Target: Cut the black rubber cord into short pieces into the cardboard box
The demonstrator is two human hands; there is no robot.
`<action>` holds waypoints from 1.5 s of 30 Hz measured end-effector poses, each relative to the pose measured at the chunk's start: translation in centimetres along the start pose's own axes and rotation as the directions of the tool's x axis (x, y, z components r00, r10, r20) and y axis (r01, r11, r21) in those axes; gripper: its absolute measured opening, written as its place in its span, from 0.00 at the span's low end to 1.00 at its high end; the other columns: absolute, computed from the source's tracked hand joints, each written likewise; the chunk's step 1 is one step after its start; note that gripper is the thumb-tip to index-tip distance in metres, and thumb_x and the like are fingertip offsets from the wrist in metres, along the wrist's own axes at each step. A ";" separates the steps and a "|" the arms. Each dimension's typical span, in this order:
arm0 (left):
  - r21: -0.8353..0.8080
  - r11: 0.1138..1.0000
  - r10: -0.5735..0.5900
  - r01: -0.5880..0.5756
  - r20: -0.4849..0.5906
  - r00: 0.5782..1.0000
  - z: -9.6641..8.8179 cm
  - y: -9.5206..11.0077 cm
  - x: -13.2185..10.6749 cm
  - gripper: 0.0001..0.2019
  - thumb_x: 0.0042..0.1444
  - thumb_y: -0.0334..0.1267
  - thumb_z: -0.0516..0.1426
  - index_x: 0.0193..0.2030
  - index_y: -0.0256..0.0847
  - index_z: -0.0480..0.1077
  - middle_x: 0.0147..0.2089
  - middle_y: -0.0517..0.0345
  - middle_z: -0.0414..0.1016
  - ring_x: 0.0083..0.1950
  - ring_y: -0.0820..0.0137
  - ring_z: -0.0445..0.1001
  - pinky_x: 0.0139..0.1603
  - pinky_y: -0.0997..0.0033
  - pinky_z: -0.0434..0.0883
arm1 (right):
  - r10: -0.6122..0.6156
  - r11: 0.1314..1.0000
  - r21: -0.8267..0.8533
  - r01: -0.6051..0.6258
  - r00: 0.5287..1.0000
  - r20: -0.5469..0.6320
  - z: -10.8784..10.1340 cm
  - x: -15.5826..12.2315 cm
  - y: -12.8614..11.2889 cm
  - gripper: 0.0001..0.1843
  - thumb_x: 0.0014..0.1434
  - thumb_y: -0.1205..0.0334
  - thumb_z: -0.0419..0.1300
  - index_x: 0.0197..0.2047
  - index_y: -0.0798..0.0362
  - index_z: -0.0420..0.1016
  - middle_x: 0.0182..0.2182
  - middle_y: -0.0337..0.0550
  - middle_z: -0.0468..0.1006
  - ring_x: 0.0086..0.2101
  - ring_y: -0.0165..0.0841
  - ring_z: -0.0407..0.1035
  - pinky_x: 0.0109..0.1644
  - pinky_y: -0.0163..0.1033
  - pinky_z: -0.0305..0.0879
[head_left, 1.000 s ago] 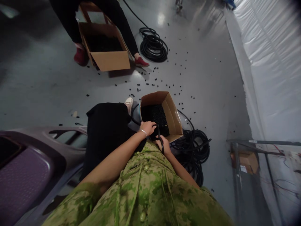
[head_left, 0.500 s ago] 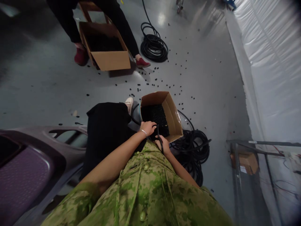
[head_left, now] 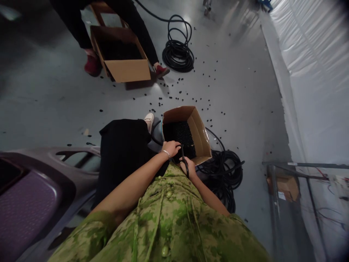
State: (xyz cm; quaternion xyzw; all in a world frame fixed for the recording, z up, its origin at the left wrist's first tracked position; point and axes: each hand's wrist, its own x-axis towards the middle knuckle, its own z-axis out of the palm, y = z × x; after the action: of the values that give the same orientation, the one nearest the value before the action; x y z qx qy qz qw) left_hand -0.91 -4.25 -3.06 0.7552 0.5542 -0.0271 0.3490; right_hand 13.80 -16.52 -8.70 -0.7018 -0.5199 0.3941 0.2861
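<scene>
In front of my lap stands an open cardboard box [head_left: 200, 131], partly filled with small black pieces [head_left: 183, 131]. My left hand [head_left: 171, 147], with a bracelet at the wrist, is at the box's near side, its fingers closed at the upper end of a black hose [head_left: 183, 153]. Just below and to the right, my right hand [head_left: 189, 167] is wrapped round the same hose, which bends down over my shirt. The hose tip and what lies between my fingertips are too small to make out.
Coiled black hose [head_left: 231, 171] lies right of the box, another coil [head_left: 178, 56] farther off. A seated person's red shoes flank a second cardboard box [head_left: 128, 71]. Small black pieces dot the floor. A purple-grey plastic chair [head_left: 29, 211] is at left, a metal-framed rack [head_left: 308, 171] at right.
My hands stay almost in place on the hose. At the far coil, the hose has shifted into wider loops, its free length now running left toward the other person.
</scene>
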 end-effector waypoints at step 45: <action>0.042 0.998 -0.038 0.039 -0.030 0.999 -0.8 -0.1 0.1 0.17 0.66 0.43 0.50 0.56 0.51 0.74 0.54 0.53 0.79 0.56 0.61 0.75 0.53 0.63 0.66 | 0.035 0.996 0.081 -0.034 0.999 -0.018 -0.8 0.3 0.1 0.17 0.48 0.58 0.56 0.40 0.52 0.78 0.23 0.34 0.74 0.25 0.29 0.66 0.33 0.32 0.63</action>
State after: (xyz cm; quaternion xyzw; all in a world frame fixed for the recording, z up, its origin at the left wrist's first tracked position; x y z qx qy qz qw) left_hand -1.20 -3.69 -2.58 0.7520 0.5731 -0.0347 0.3239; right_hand 14.55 -16.26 -8.40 -0.7023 -0.4885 0.4130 0.3123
